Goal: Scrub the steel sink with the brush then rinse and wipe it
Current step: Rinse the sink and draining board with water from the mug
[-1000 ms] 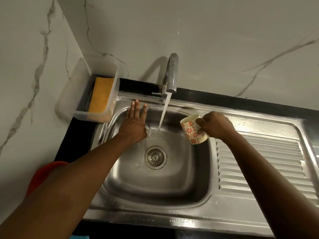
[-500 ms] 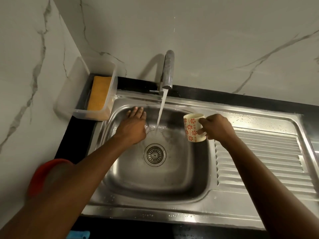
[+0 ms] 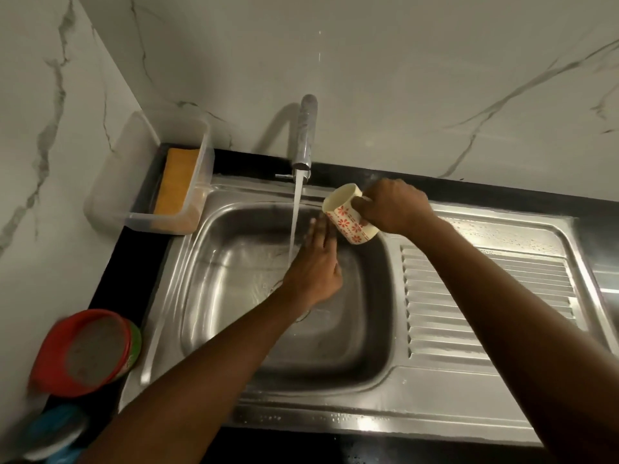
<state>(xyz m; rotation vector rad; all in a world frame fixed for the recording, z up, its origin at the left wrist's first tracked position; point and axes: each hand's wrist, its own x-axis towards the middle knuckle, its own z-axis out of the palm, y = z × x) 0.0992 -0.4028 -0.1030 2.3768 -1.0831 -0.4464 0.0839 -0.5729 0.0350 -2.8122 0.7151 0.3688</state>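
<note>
Running tap (image 3: 306, 135) over sink (image 3: 214, 296); left grip (image 3: 315, 272) released, flat; right grip (image 3: 395, 209) grasping mug (image 3: 348, 222)

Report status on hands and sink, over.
Left hand open, inside sink. Right hand holds mug, tilted, over basin. Tap running.

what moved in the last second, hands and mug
The left hand crossed from left of the water stream to its right, fingers straight, in the sink. The right hand lifted the mug toward the back rim, tilted. Unchanged: tap running, mug gripped, sponge in its box.
</note>
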